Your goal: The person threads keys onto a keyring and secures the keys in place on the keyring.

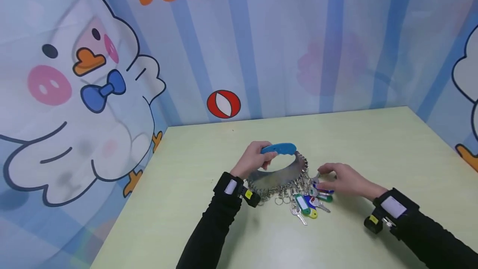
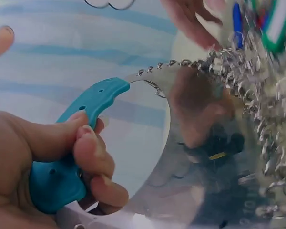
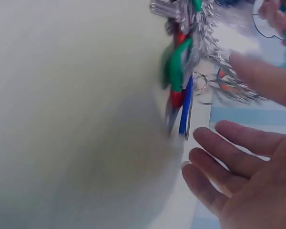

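My left hand [image 1: 251, 161] grips the blue handle [image 1: 282, 149] of a curved metal key holder [image 1: 281, 177], thumb and fingers wrapped round it in the left wrist view. Small metal clips [image 2: 260, 124] line the plate's outer edge. From them hang bunched keys [image 1: 297, 215] and coloured key tags, among them a green one [image 1: 302, 204] and a blue one [image 3: 186, 109]. My right hand [image 1: 345, 181] is beside the right end of the bunch. Its fingers [image 3: 229, 148] are spread and loosely bent in the right wrist view, with nothing held. Whether a fingertip touches a key I cannot tell.
A pale yellow table [image 1: 201, 152] lies under both hands. Behind it and along the sides hangs a light blue striped cloth [image 1: 276, 45] printed with a cartoon duck [image 1: 86, 94]. Each wrist wears a strapped black camera [image 1: 251, 196].
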`<state>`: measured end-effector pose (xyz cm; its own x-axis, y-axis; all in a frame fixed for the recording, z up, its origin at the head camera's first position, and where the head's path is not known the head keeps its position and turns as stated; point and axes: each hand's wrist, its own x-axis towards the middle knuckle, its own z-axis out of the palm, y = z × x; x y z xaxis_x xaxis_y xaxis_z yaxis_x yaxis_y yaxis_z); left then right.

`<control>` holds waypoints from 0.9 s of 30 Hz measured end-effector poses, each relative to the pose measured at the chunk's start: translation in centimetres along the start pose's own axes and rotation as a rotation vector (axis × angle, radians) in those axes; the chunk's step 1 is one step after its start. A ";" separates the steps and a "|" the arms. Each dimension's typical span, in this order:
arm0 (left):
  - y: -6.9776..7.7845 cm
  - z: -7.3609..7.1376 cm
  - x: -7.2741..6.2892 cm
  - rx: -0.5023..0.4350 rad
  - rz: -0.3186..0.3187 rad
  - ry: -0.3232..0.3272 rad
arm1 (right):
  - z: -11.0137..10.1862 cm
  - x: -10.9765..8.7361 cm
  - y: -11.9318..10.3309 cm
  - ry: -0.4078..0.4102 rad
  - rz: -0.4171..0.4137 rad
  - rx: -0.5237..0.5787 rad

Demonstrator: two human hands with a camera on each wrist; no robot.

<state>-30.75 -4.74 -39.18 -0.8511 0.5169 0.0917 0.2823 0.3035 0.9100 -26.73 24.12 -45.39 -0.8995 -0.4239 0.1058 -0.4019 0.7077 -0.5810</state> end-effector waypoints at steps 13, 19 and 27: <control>7.1 -1.7 0.3 0.203 0.162 0.021 | 0.1 3.7 -2.1 -0.179 0.080 0.518; 8.9 -2.8 -0.6 0.249 0.194 0.011 | 1.1 3.6 -2.9 -0.401 -0.036 0.732; 10.5 -4.5 -1.0 0.260 0.215 -0.003 | -0.8 3.2 -2.8 -0.507 0.048 0.742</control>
<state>-28.96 -5.68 -27.89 -0.7586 0.5933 0.2693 0.5594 0.3809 0.7362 -28.61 21.21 -42.79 -0.6582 -0.7262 -0.1985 0.0062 0.2585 -0.9660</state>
